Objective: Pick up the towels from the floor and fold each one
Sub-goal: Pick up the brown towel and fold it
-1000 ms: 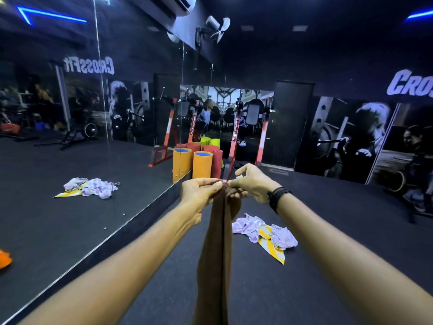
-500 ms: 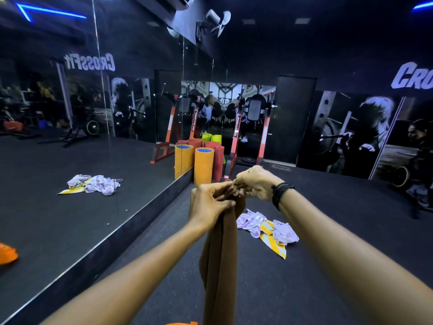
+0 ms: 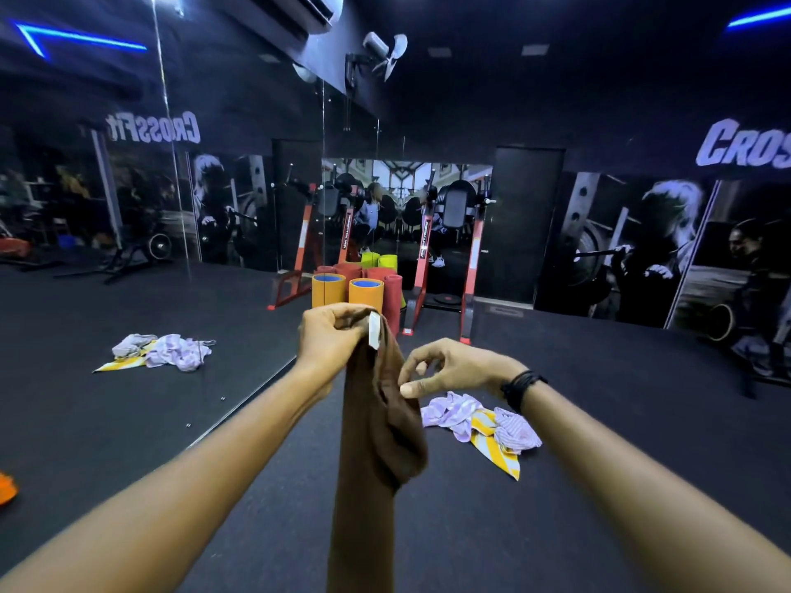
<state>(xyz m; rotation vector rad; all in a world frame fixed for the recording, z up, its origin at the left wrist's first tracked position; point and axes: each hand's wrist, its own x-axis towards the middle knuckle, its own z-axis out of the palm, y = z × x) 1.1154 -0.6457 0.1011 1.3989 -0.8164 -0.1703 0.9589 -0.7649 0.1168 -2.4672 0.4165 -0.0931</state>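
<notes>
One brown towel (image 3: 376, 442) is held up in front of the body, hanging lengthwise toward the black floor (image 3: 599, 421). Its top edge, beside one white tag (image 3: 374, 336), is gripped by the left hand (image 3: 331, 340), fingers curled tight round the cloth. The right hand (image 3: 449, 370) is lower, just beside the towel; its thumb and fingers are curved and parted, and whether cloth is pinched cannot be told. One black wristband (image 3: 520, 385) is worn on the right wrist. Three crumpled towels lie heaped together on the floor: two lilac striped towels (image 3: 453, 410) and one yellow striped towel (image 3: 496, 447). The heap is repeated in the mirror wall (image 3: 128, 250). Rolled mats (image 3: 371, 295) stand upright behind.
</notes>
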